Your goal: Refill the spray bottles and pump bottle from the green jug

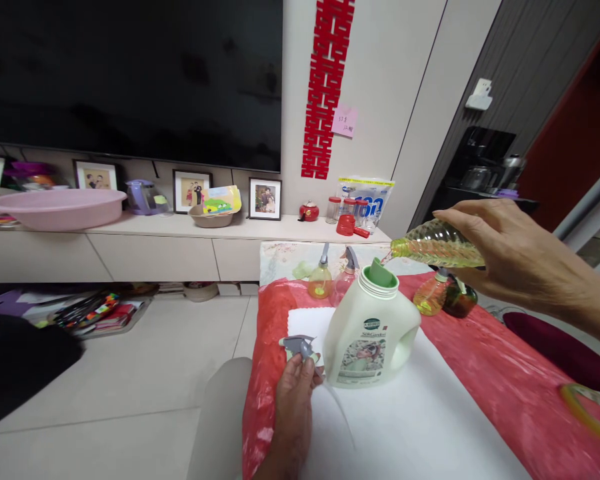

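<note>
My right hand (500, 247) grips a clear, textured bottle (437, 243) with a yellow neck, tipped nearly level. Its mouth points left over the green spout of a pale green detergent jug (373, 333), and liquid seems to run from it. Low in front of the jug, my left hand (297, 387) pinches a grey spray nozzle (300, 345), whose thin clear tube trails to the right. The jug stands upright and uncapped on a white sheet (395, 427).
Behind the jug stand a yellow spray bottle (321, 279) and a pink one (346, 277). To the right are another yellow spray bottle (430, 293), a dark bottle (460, 298) and a tape roll (593, 410). Red plastic (273, 347) covers the table.
</note>
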Tool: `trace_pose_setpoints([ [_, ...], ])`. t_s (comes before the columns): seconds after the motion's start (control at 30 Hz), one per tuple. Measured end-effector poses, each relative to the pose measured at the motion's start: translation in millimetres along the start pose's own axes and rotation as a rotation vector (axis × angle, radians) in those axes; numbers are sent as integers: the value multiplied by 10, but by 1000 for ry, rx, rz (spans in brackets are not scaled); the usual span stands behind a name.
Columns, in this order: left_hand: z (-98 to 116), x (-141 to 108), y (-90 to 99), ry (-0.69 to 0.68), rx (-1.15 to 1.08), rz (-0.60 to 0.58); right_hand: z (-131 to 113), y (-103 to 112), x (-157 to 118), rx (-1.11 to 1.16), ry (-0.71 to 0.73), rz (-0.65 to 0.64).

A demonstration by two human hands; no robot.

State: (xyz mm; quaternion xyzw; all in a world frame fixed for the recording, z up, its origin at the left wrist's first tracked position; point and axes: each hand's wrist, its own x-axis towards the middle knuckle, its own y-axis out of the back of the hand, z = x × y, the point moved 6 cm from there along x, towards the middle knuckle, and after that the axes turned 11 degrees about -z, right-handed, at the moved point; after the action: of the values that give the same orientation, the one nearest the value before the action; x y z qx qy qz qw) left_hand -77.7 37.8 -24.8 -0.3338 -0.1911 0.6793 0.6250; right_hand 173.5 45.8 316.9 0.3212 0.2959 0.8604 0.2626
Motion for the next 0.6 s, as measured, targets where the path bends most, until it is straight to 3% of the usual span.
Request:
trace_pose_setpoints([
  [0.6, 2, 0, -1, 15, 29, 14, 29, 15, 17, -67, -4, 2],
])
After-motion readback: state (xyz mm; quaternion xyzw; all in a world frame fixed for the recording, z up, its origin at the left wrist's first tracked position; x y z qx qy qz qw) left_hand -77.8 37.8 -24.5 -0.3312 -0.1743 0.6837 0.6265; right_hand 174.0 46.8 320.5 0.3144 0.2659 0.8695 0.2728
